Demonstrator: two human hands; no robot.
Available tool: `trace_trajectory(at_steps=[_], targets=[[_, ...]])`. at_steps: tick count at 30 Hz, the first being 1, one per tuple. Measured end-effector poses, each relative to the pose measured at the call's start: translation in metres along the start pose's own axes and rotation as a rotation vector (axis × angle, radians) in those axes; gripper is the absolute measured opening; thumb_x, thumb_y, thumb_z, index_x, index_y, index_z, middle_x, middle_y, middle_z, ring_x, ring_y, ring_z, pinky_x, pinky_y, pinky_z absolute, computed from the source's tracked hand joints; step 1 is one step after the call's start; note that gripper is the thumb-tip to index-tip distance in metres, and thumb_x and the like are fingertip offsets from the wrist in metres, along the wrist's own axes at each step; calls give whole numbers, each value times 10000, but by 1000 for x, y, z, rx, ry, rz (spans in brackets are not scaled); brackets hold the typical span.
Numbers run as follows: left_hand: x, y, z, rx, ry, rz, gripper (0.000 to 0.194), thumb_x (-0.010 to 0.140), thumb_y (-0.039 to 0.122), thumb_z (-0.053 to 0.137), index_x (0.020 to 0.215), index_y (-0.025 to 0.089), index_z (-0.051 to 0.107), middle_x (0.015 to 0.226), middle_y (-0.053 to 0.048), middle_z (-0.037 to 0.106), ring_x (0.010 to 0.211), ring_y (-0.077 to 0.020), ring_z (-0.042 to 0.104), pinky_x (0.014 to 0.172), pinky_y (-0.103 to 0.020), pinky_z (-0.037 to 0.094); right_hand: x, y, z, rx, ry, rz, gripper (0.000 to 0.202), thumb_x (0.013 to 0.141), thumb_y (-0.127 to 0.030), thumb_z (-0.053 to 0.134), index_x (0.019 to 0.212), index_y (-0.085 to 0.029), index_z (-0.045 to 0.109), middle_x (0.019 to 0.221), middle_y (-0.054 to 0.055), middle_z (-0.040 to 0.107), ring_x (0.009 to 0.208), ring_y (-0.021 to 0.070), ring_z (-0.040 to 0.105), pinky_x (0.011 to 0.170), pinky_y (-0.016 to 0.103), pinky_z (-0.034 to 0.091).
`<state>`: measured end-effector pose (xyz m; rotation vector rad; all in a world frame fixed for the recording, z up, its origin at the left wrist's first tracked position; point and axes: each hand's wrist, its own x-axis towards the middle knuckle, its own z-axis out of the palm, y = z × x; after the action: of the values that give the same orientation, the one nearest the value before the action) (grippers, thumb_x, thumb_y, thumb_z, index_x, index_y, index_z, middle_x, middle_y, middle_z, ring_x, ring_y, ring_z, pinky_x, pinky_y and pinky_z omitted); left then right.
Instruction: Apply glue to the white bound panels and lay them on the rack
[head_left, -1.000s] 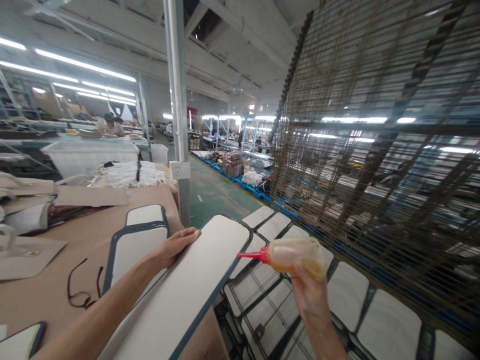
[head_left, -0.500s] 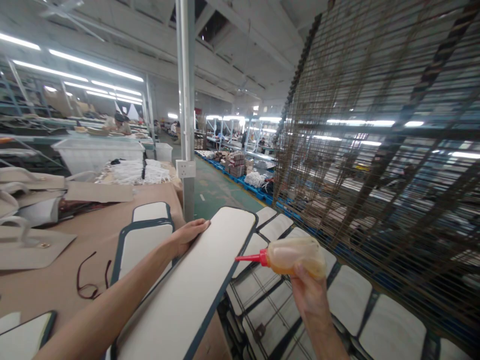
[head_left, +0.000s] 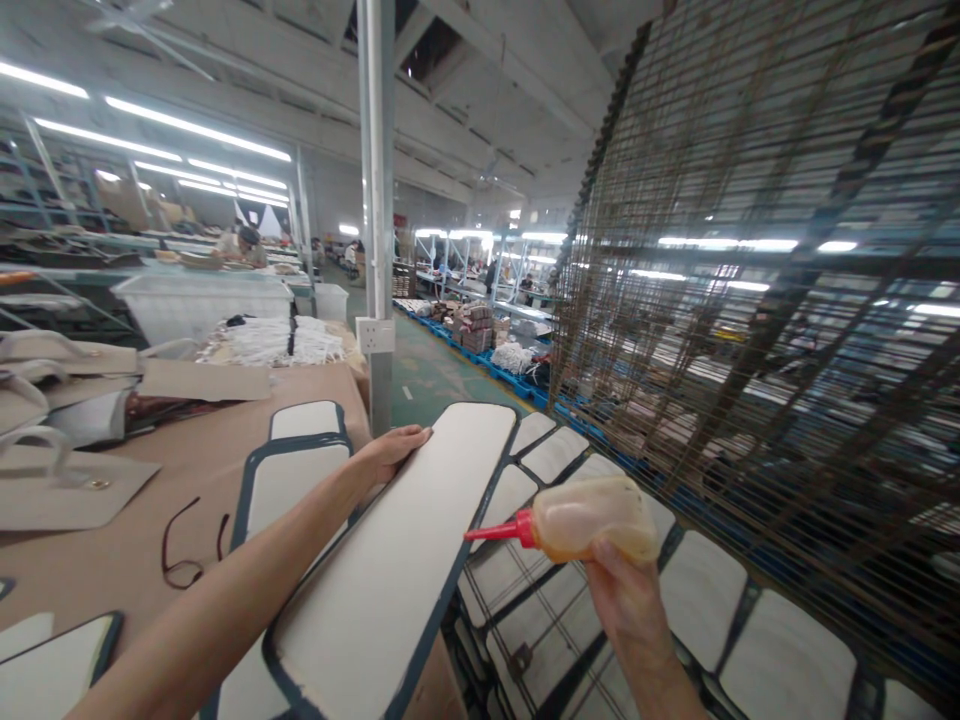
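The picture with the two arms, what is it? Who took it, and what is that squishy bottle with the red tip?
The camera sits on a person's head, so you see that person's own arms, looking forward and down. The left hand rests on a long white panel with a dark edge, tilted up off the brown table. The right hand grips a soft glue bottle full of yellowish liquid, its red nozzle pointing at the panel's edge. More white panels lie flat on the table, and others lie on a wire rack to the right. Far behind is a big factory hall with bright lamps.
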<state>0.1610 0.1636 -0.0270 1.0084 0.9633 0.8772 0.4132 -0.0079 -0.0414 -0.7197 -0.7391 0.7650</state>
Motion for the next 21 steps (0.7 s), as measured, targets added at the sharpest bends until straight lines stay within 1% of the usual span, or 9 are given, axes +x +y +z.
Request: trace_trajectory(at_steps=[5, 8, 10, 14, 17, 21], targets=[[10, 1, -2, 2, 25, -14, 223, 689, 254, 742, 753, 165, 548, 588, 8, 638, 456, -146, 588, 477, -272, 511, -4, 2, -5, 4, -35, 29, 581, 516, -297, 850, 1063, -223, 669, 732, 27, 711, 655, 186, 652, 629, 278, 545], [15, 1, -4, 1, 31, -17, 182, 711, 240, 726, 755, 159, 569, 606, -4, 653, 476, -151, 598, 488, -276, 520, -7, 2, -6, 4, -33, 46, 625, 509, -291, 852, 1097, -233, 651, 769, 31, 717, 650, 178, 648, 630, 271, 542], [18, 1, -5, 0, 32, -19, 180, 710, 243, 731, 768, 157, 584, 626, -11, 666, 491, -159, 610, 489, -280, 524, -8, 1, -5, 12, -22, 47, 650, 491, -289, 858, 1103, -235, 646, 787, 37, 721, 651, 176, 648, 629, 268, 544], [23, 2, -6, 0, 34, -25, 214, 694, 258, 751, 807, 144, 610, 641, -28, 680, 497, -170, 620, 484, -290, 529, -10, -1, -5, 22, -20, 66, 690, 447, -295, 869, 1096, -238, 643, 775, 39, 719, 652, 189, 656, 643, 299, 558], [26, 3, -7, -5, 37, -28, 232, 679, 259, 765, 806, 137, 613, 631, -36, 681, 496, -180, 621, 492, -308, 534, -12, -2, -5, 7, -26, 93, 677, 456, -315, 863, 1090, -224, 643, 750, 45, 717, 672, 206, 667, 654, 317, 564], [29, 5, -8, -18, 46, -28, 188, 708, 224, 738, 825, 126, 627, 660, -51, 695, 504, -181, 623, 505, -312, 536, -15, 0, -8, 8, -55, 81, 647, 480, -305, 854, 1087, -221, 644, 733, 46, 714, 700, 221, 675, 653, 323, 565]])
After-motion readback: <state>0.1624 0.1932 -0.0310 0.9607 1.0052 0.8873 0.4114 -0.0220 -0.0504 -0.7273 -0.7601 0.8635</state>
